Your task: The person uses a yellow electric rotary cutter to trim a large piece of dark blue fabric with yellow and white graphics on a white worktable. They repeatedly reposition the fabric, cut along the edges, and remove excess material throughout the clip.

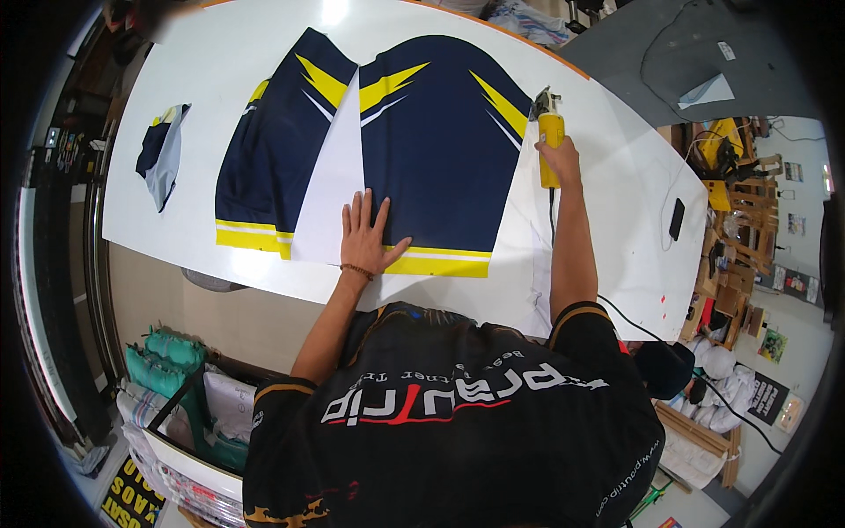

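Observation:
My left hand (365,236) lies flat with its fingers spread, at the lower left edge of a navy fabric panel (440,167) with yellow and white flashes. Its thumb rests by the panel's yellow hem band. In my right hand (562,160) is a yellow electric fabric cutter (550,130), gripped round its body. The cutter's metal head is beside the panel's upper right edge; its blade is too small to make out. Left of this panel lies a second navy panel (273,167), partly folded, with a pale wedge between the two.
A white table (616,255) carries the work. At its left lies a small navy and white fabric scrap (163,157); at its right, a black flat object (677,219). The cutter's black cable (634,327) trails off rightward. Below left stand bundled green bags (172,361).

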Available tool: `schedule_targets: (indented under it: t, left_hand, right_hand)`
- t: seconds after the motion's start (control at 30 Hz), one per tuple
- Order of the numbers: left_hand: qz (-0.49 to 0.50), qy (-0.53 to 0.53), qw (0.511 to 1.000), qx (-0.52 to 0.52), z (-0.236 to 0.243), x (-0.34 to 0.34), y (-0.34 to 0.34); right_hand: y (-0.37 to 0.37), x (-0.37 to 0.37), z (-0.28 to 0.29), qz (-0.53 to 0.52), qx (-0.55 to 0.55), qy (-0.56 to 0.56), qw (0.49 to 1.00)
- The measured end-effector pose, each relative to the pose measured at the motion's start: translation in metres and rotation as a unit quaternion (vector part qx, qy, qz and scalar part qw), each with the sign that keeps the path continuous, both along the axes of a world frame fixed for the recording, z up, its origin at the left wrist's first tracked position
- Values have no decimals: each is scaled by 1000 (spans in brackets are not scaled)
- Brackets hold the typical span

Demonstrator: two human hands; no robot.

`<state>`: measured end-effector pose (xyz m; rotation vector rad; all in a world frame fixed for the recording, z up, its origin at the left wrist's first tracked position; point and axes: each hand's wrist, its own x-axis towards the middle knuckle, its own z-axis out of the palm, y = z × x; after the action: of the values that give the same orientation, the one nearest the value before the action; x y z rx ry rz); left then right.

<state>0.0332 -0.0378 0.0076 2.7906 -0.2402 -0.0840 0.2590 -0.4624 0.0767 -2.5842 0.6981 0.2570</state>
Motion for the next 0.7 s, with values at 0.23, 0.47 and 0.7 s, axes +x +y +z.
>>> schedule_targets:
  t: [0.23, 0.47, 0.7]
  left_hand:
    - [2, -7, 1000, -6, 1, -1, 0]
    - [3, 13, 1000, 3, 2, 0, 0]
    - [0, 3, 1000, -4, 4, 1, 0]
  right_hand:
    - [7, -74, 3, -6, 6, -16, 1000]
    - [26, -106, 16, -1, -6, 16, 1000]
    - [17, -90, 10, 5, -15, 35, 999]
